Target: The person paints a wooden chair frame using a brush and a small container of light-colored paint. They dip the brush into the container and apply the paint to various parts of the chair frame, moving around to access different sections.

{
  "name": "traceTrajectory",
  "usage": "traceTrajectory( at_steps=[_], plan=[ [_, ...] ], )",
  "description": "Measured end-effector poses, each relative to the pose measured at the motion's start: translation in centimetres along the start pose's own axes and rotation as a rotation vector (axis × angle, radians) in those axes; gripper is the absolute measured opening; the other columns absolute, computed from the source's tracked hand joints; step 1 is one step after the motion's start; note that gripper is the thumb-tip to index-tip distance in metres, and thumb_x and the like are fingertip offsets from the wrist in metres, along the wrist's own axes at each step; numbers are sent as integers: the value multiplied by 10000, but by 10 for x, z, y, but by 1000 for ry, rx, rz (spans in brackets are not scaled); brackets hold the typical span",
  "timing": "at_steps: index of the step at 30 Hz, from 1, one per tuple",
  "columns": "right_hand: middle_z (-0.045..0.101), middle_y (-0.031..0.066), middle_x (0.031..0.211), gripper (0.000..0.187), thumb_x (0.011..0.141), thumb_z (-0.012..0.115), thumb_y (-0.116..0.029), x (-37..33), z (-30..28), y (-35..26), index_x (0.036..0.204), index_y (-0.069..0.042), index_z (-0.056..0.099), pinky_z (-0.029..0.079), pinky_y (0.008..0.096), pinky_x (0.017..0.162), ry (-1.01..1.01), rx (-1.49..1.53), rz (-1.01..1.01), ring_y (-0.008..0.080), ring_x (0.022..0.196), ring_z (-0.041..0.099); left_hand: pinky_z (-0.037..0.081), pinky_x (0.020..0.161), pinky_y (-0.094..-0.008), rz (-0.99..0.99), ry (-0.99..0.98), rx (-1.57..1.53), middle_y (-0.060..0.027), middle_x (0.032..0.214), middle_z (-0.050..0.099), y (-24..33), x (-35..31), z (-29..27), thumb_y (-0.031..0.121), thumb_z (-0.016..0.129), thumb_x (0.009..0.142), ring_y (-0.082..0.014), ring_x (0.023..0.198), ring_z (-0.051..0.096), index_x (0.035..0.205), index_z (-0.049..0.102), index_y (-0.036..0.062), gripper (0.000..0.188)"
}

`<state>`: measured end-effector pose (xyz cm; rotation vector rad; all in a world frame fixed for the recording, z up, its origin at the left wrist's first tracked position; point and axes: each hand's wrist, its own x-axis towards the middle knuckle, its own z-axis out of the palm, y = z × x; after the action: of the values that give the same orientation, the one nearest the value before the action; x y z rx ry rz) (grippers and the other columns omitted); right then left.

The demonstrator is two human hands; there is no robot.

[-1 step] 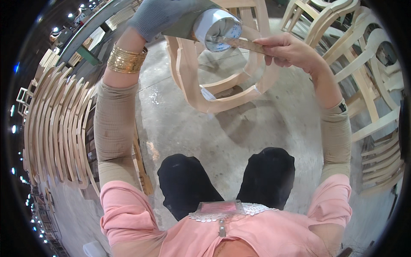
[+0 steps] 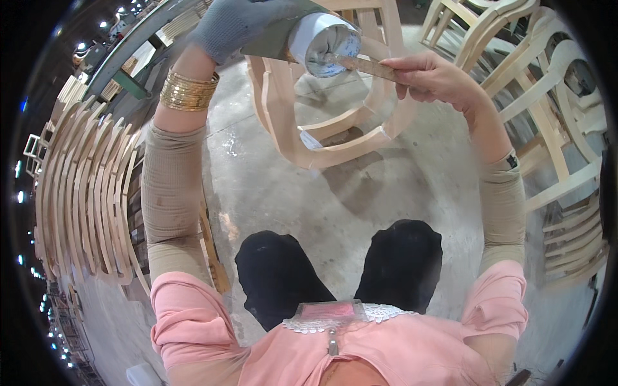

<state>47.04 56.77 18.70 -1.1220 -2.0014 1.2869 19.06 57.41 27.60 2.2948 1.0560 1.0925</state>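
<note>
Farthest left of the white tub, we see a row of curved wooden chair parts (image 2: 90, 193) standing close together, their pale edges bowed by the lens. Above that row and also left of the tub, a long metal bench (image 2: 133, 48) runs up toward the dark rim of the view. Nearer the tub comes a beige sleeve (image 2: 172, 183), then a stack of gold bangles (image 2: 188, 91) at the wrist.

The left hand (image 2: 235, 27), in a grey knit glove, is just left of the tub beside a dull green flat piece (image 2: 273, 42). Its fingers are partly hidden and cut off by the upper edge, so we cannot tell how far they are closed or just what they grasp.

The white tub (image 2: 301, 42) itself is at the top middle, tipped so that its mouth faces us — we make out greyish stuff inside and blue smears near the rim. Below it, a rounded wooden frame (image 2: 309, 156) stands on the concrete floor (image 2: 283, 199), and lower down are two black-trousered knees.

A flat stick (image 2: 370, 66) reaches into the tub's mouth from the right. The bare right hand (image 2: 428, 77) pinches its outer end firmly — thumb and fingers closed together on it. Farther right of the tub, we see pale wooden chair frames (image 2: 555, 80) crowded together.
</note>
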Motion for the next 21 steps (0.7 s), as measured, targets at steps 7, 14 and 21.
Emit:
traceTrajectory(
  at_steps=[7, 14, 21],
  plan=[
    [625, -9, 804, 330, 826, 580, -70, -27, 23, 67, 1154, -102, 585, 394, 202, 548, 281, 74, -220, 47, 614, 478, 472, 719, -228, -157, 13, -220, -42, 875, 624, -87, -12, 32, 97, 608, 785, -91, 789, 575, 936, 602, -6, 183],
    [580, 123, 810, 322, 766, 564, -1, -57, 54, 97, 1084, -41, 592, 452, 320, 631, 626, -531, -251, 240, 665, 568, 460, 692, -226, -413, 128, -323, -40, 854, 626, -133, -46, 112, 122, 647, 758, -104, 764, 570, 943, 608, -3, 226],
    [536, 112, 810, 303, 802, 535, -14, -67, 60, 139, 1097, -62, 583, 448, 322, 596, 690, -700, -237, 243, 646, 564, 463, 652, -226, -618, 85, -391, -48, 827, 624, -162, -69, 172, 85, 640, 749, -109, 726, 569, 945, 601, -14, 223]
  ],
)
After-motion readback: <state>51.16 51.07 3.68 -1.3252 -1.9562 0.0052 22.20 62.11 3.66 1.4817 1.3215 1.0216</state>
